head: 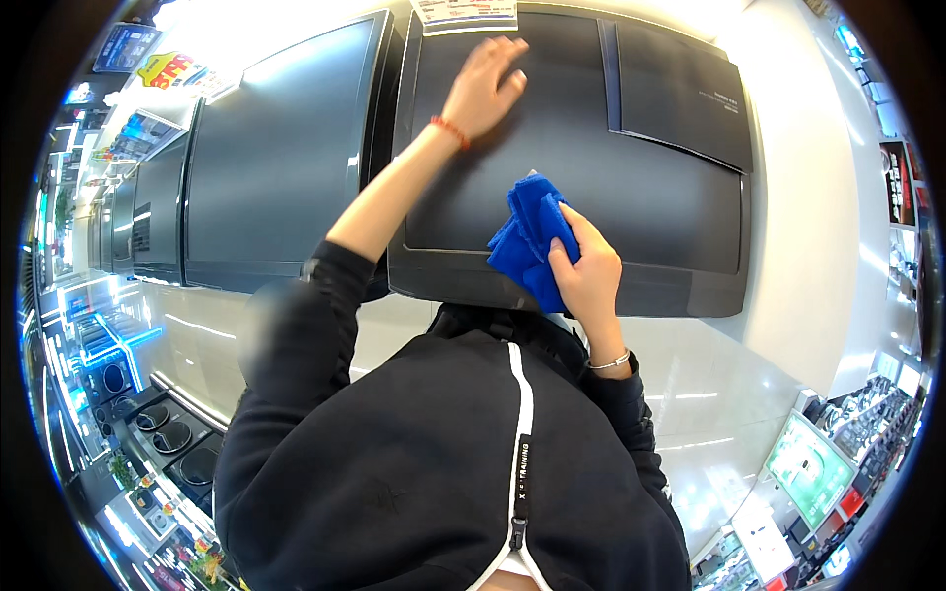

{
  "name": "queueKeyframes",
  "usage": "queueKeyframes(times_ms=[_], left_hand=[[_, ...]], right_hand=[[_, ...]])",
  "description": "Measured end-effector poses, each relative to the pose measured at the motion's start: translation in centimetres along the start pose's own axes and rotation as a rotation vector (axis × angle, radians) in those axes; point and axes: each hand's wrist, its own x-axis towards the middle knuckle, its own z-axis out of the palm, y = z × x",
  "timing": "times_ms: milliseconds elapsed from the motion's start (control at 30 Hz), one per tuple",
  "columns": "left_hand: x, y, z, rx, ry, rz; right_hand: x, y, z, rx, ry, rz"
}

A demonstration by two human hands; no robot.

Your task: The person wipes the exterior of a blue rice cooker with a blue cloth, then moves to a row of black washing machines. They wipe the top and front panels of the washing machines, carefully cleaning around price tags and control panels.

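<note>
My right hand grips a folded blue cloth near the front edge of a dark, flat-topped appliance. A small pale tip shows at the cloth's upper end; I cannot tell what it is. Over the far left of the same top, my left hand is stretched out with its fingers apart and nothing in it. Whether its palm touches the surface is unclear. A dark flat panel or booklet with small print lies on the top's right side.
A printed card stands at the appliance's back edge. To the left is another dark-topped appliance, with a bright price sign behind it. A white ledge runs along the right. Cooktops sit behind me at lower left, and a lit screen at lower right.
</note>
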Motion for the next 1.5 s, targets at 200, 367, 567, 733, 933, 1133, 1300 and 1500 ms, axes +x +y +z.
queueKeyframes(times_ms=[200,367,567,733,933,1133,1300,1500], left_hand=[[-7.7,11.4,-4.4,-0.763,-0.589,-0.136],[-9.3,13.4,-5.8,-0.939,-0.304,-0.189],[-8.0,15.7,-9.3,-0.99,-0.171,-0.097],[-7.2,15.0,-12.2,-0.765,-0.015,-0.128],[-3.1,11.2,-15.2,-0.832,0.243,-0.18],[-3.1,11.1,-22.2,-0.521,0.236,0.077],[-10.4,13.3,-20.4,-0.552,0.077,0.0],[-22.9,13.4,-17.0,-0.838,-0.167,-0.562]], right_hand=[[-0.4,-0.8,-2.4,0.318,-0.104,0.015],[0.0,-3.7,-3.1,0.254,0.048,-0.185],[0.1,-5.4,-2.8,0.191,0.125,-0.291],[1.1,-3.7,-3.3,0.107,-0.278,-0.138],[7.4,-7.5,-6.9,0.358,0.118,-0.175],[7.4,-12.2,-9.9,0.438,0.328,-0.477],[0.7,-9.9,-9.2,0.269,0.147,-0.34],[-6.4,-4.8,-6.2,0.351,-0.3,0.047]])
